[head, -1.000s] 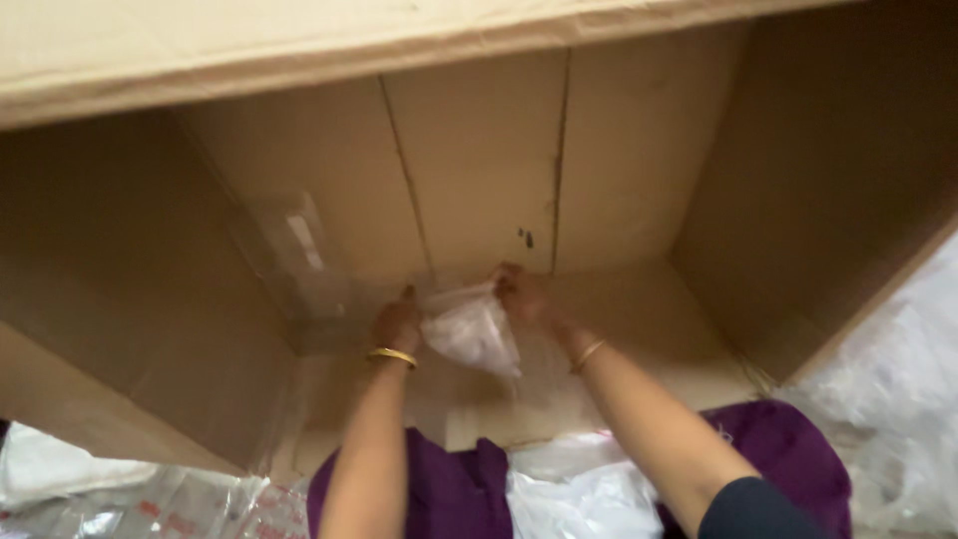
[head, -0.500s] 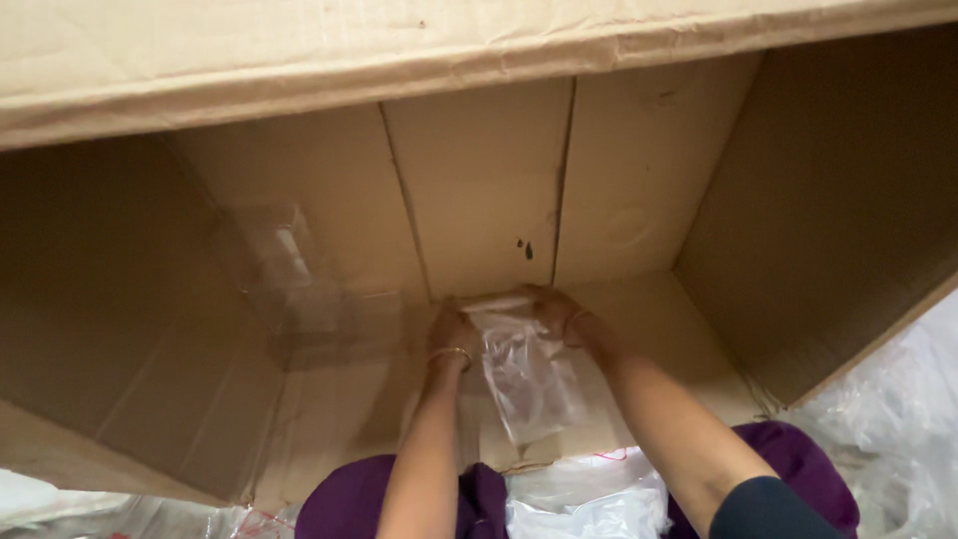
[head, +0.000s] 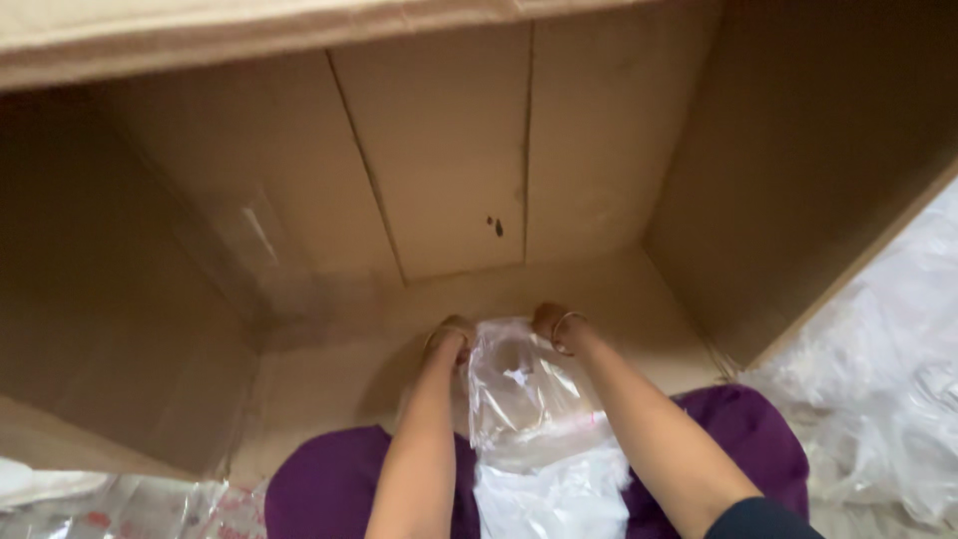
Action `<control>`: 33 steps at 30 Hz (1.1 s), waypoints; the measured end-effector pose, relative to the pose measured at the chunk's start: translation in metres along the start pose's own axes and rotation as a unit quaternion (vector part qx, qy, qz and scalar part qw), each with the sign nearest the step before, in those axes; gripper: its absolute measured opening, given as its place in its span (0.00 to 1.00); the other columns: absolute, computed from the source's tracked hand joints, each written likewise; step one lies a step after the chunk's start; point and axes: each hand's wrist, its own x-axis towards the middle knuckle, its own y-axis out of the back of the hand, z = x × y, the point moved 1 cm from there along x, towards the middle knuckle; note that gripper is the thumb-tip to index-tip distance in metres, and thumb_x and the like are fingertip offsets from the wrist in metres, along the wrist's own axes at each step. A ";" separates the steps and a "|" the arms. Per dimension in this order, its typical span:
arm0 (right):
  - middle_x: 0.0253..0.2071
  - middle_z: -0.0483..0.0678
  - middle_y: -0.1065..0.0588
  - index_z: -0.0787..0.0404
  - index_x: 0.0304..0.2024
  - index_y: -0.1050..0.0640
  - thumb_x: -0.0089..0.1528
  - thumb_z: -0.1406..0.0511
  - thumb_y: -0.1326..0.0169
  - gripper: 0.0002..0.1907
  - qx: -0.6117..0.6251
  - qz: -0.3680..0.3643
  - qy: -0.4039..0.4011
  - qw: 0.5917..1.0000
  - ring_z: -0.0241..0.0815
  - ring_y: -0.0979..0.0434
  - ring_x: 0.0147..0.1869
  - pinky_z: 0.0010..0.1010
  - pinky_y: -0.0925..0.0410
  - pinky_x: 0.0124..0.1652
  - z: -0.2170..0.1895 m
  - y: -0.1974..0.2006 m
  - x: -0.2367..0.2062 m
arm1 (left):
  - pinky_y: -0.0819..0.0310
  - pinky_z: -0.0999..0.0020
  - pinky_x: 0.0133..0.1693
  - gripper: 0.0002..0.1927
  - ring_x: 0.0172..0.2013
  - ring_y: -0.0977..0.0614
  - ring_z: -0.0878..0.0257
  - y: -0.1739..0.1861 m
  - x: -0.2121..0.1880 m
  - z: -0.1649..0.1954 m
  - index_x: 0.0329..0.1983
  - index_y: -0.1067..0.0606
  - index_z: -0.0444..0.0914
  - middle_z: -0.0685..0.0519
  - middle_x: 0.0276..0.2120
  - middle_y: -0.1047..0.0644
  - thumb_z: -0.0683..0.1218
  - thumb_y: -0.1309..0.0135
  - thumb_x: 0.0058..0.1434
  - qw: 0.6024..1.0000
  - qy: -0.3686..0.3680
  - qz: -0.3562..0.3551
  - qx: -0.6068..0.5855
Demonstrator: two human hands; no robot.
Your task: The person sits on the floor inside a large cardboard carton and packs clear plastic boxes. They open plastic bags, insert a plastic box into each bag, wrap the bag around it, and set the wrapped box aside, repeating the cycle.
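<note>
Both my arms reach deep into a large open cardboard box (head: 439, 180). My left hand (head: 451, 337) and my right hand (head: 551, 325) grip the top corners of a clear plastic bag (head: 521, 394), holding it between them near the box floor. The bag hangs towards me and its lower end lies over white packed goods (head: 547, 499). A thin bangle sits on each wrist. My fingers are folded down behind the bag's edge, so they are mostly hidden.
Purple fabric (head: 329, 489) lies at the near edge of the box under my arms. Crumpled clear plastic packets (head: 878, 379) pile up to the right outside the box, and more plastic (head: 110, 504) lies at the lower left.
My hands with the bag have shifted right and lower in view, and the bag now hangs stretched out longer between them. The view has tilted down into the box.
</note>
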 end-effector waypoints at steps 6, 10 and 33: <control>0.53 0.61 0.24 0.65 0.50 0.20 0.61 0.63 0.41 0.17 -0.023 0.034 -0.006 0.999 0.60 0.24 0.56 0.41 0.30 0.54 0.001 0.011 -0.005 | 0.24 0.54 0.47 0.16 0.45 0.18 0.46 0.002 -0.003 0.008 0.51 0.20 0.37 0.39 0.45 0.19 0.47 0.51 0.65 0.992 0.007 -0.023 -0.125; 0.52 0.58 0.22 0.61 0.52 0.20 0.59 0.66 0.45 0.18 0.125 0.110 0.021 0.986 0.56 0.23 0.53 0.40 0.30 0.51 0.000 0.024 -0.012 | 0.24 0.55 0.47 0.16 0.44 0.18 0.47 0.011 -0.005 0.017 0.50 0.20 0.37 0.39 0.45 0.18 0.47 0.50 0.64 0.970 -0.031 -0.001 -0.243; 0.34 0.43 0.24 0.60 0.51 0.21 0.69 0.74 0.55 0.13 0.552 0.291 -0.018 0.781 0.34 0.33 0.31 0.27 0.37 0.30 0.010 0.008 -0.060 | 0.40 0.59 0.23 0.14 0.21 0.34 0.59 -0.002 -0.035 0.043 0.29 0.26 0.36 0.52 0.24 0.30 0.50 0.44 0.65 0.931 0.013 -0.020 -0.365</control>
